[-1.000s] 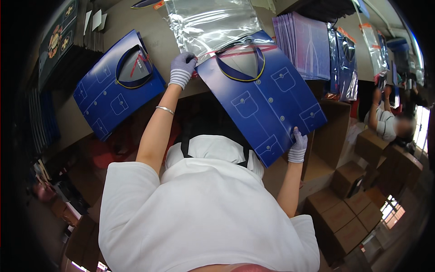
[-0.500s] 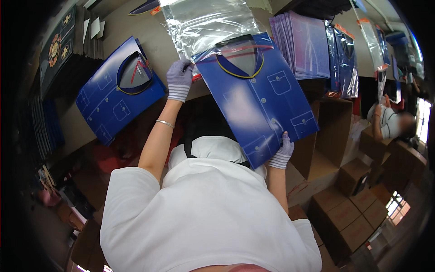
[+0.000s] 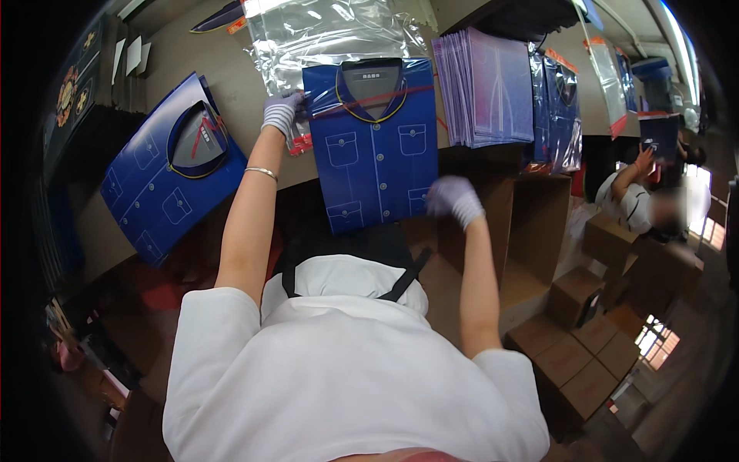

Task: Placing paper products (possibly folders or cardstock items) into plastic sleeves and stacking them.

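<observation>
Right grip (image 3: 456, 199), gloved in pale purple with a striped cuff, is blurred at the lower right edge of a blue shirt-printed folder (image 3: 377, 173); whether it is open or closed, or touching the folder, cannot be told; the folder is laid with its lower part jutting over the near edge of the worktop (image 3: 215, 61), and its yellow-trimmed collar, crossed by a red strip, is turned away from the body; left grip (image 3: 281, 114), gloved alike, is closed by the folder's upper left side on the edge of a clear plastic bag (image 3: 331, 35), which is spread beyond; to the left, a second blue folder (image 3: 138, 196) is laid askew, also overhanging the edge; to the right, an open carton (image 3: 539, 223) is seen below the purple sheets (image 3: 496, 92) stacked on the worktop; beside these, blue packets (image 3: 566, 108) are wrapped in clear film; farthest off, a dark blue packet (image 3: 660, 135) is held by a co-worker (image 3: 627, 196).
</observation>
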Action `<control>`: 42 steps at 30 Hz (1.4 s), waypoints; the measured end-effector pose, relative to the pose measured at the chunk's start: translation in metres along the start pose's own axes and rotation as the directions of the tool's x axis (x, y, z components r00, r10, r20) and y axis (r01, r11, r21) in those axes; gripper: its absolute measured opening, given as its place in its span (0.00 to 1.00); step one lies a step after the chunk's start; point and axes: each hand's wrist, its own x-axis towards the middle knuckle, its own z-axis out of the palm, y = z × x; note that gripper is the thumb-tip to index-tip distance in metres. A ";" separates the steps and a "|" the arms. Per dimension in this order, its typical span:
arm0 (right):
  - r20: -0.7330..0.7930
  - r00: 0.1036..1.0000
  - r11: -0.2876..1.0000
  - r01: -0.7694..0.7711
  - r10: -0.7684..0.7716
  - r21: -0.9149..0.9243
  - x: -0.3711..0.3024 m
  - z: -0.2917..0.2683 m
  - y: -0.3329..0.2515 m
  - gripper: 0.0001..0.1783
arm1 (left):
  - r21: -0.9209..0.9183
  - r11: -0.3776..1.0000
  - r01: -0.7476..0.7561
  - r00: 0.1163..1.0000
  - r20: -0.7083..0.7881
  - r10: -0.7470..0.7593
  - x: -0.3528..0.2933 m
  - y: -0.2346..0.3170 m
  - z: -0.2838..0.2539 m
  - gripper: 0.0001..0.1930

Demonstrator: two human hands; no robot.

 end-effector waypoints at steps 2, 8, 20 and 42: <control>-0.555 0.775 0.797 0.115 0.302 0.593 0.025 -0.054 0.010 0.11 | -0.144 0.988 0.053 0.998 0.037 -0.049 -0.007 0.018 0.014 0.12; -0.861 0.468 0.967 0.046 0.200 0.250 0.143 -0.162 -0.028 0.14 | 0.165 0.986 0.014 0.998 0.058 -0.024 -0.007 0.019 0.004 0.12; -0.570 0.685 0.471 0.359 0.454 0.806 0.060 -0.029 0.007 0.11 | 0.257 0.939 -0.227 0.947 -0.165 0.274 -0.124 -0.033 0.020 0.09; -0.807 0.582 0.987 0.047 0.099 0.155 0.151 -0.102 -0.078 0.15 | 0.713 0.697 0.071 0.880 -0.373 0.292 -0.061 -0.022 -0.037 0.19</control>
